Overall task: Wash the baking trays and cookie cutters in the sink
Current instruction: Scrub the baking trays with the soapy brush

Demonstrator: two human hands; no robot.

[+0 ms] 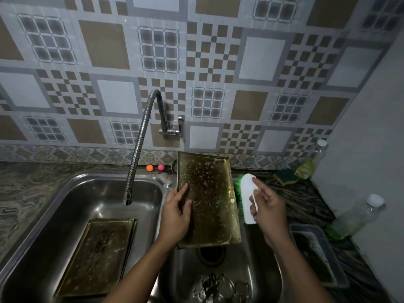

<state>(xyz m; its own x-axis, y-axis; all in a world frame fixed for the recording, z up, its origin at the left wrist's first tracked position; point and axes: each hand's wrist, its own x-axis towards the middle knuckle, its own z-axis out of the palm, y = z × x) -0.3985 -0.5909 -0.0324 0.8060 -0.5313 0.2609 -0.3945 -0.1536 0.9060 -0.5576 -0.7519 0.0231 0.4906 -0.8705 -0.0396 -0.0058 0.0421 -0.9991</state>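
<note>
A golden baking tray (209, 200), flecked with soap foam, stands tilted over the right sink basin (258, 278), its far end leaning on the back rim. My left hand (177, 213) grips its left edge, thumb on the inner face. My right hand (265, 206) holds a white scrub brush (248, 193) with green bristles just right of the tray. A second golden tray (98, 256) lies in the left basin (65, 204). Several metal cookie cutters (220, 285) lie at the bottom of the right basin, near the drain (211, 252).
A flexible tap spout (140, 149) hangs over the left basin. On the right counter are a green sponge (285, 177), two clear bottles with green liquid (310, 162) (354, 217), and a grey container (319, 254). Orange and pink balls (155, 167) sit behind the sink.
</note>
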